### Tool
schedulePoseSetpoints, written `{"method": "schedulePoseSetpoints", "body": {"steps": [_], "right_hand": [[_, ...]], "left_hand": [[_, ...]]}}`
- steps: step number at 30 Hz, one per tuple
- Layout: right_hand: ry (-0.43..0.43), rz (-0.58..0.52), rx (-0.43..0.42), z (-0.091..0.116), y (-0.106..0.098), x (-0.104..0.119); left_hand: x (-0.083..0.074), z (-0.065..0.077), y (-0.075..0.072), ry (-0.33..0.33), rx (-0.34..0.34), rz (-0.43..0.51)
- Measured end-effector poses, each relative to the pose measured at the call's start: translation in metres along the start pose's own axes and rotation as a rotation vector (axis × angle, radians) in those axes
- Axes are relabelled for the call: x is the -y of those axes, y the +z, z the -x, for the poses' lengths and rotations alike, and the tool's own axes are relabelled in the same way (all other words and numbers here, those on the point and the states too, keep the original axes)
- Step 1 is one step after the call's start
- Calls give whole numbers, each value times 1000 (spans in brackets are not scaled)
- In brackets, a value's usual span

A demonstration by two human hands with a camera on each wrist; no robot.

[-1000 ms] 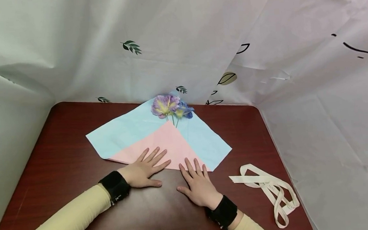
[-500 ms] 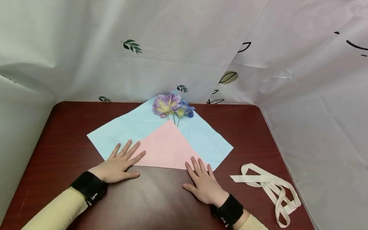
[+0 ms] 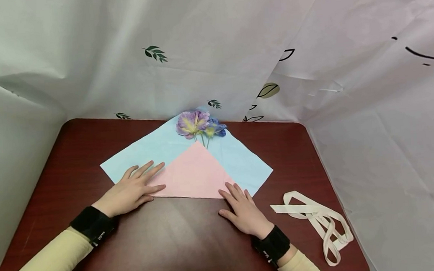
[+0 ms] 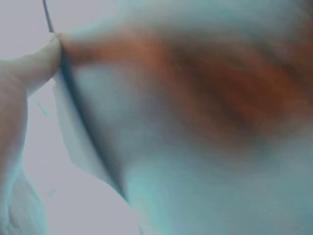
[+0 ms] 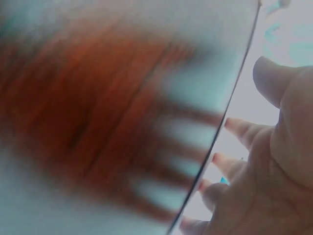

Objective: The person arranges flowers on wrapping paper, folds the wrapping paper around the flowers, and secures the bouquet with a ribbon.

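Head view: paper (image 3: 247, 160) on table (image 3: 179, 247), far corner at back edge; flowers (image 3: 193, 123) just beyond pink flap (image 3: 195, 172).
Left hand (image 3: 127, 193): I rest spread fingers on paper's left side.
Right hand (image 3: 246, 212): fingers extended, touching its right near corner.
Ribbon (image 3: 301, 209): near table's right edge.

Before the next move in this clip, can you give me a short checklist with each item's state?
1. Flowers on the blue paper: ok, blooms uncovered.
2. Pink flap over the lower stems: ok.
3. Left hand by the flap's left end: ok.
4. Right hand by its right end: ok.
5. Paper's side corners folded in: not ok, both spread outward.
6. Crease firmly pressed: cannot tell.
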State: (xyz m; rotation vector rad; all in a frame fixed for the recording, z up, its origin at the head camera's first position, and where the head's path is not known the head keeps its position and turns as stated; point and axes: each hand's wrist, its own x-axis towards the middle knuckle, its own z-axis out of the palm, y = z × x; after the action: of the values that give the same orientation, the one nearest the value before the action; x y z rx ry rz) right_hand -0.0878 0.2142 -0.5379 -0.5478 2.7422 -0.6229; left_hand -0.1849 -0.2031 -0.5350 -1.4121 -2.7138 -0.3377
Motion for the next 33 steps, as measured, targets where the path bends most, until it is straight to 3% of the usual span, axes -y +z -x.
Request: {"method": "schedulePoseSetpoints", "body": {"steps": [5,9,16,25,33], "right_hand": [[9,36,-47,-6,-3,8],[33,110,-93,-11,-4,19],[92,248,-196,-26,3,42],[118,284,-34,-41,12,60],[119,169,-50,-41,8,61]], "left_hand": [[-2,-12,-4,177,-91,-114],[-7,-15,-1,247,-115,-195],[-17,-12,8,246,-53,-309],[-21,-10,11,238,-54,-290],[-20,-9,8,246,-69,-261]]}}
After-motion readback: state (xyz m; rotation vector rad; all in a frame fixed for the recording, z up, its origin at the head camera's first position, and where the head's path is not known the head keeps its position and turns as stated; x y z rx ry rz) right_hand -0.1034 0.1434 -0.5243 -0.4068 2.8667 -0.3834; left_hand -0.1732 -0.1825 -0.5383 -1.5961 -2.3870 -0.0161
